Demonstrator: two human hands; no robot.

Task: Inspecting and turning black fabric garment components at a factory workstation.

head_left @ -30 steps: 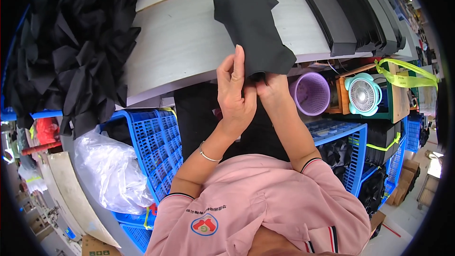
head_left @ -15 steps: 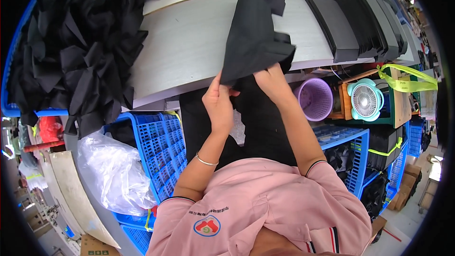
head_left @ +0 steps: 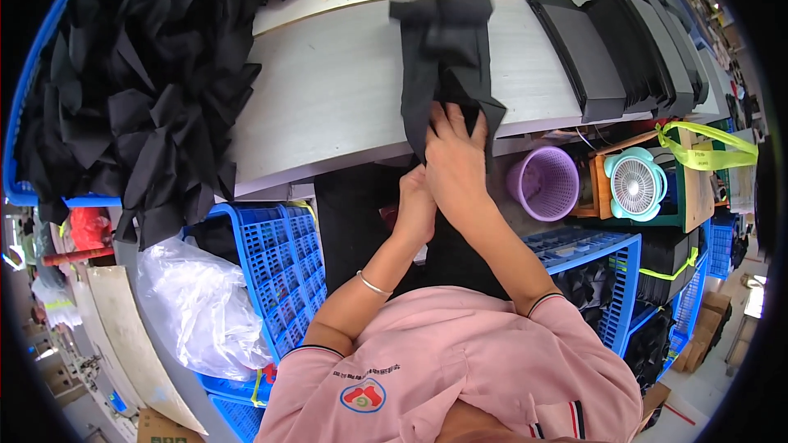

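A black fabric piece (head_left: pixel 447 41), folded and open like a sleeve or pouch at its near end, lies lengthwise on the grey table, its near edge hanging over the front. My left hand (head_left: pixel 416 203) is closed at that near edge, pinching the fabric's lower left corner. Just right of it, my right hand (head_left: pixel 457 168) rests on the piece, fingers stretched and spread at the opening. Its thumb is hidden. The fabric's far end is slightly blurred.
A blue-rimmed bin heaped with black fabric pieces (head_left: pixel 156 107) stands at the left. Stacks of flat black pieces (head_left: pixel 587 57) lie on the table's right. Below are a purple basket (head_left: pixel 543 184), a small turquoise fan (head_left: pixel 635 184), blue crates (head_left: pixel 275 267) and a clear plastic bag (head_left: pixel 201 303).
The fabric piece, earlier raised and bunched, now lies flatter along the table. My right hand has moved left onto it, and my left hand has come lower and closer to the right.
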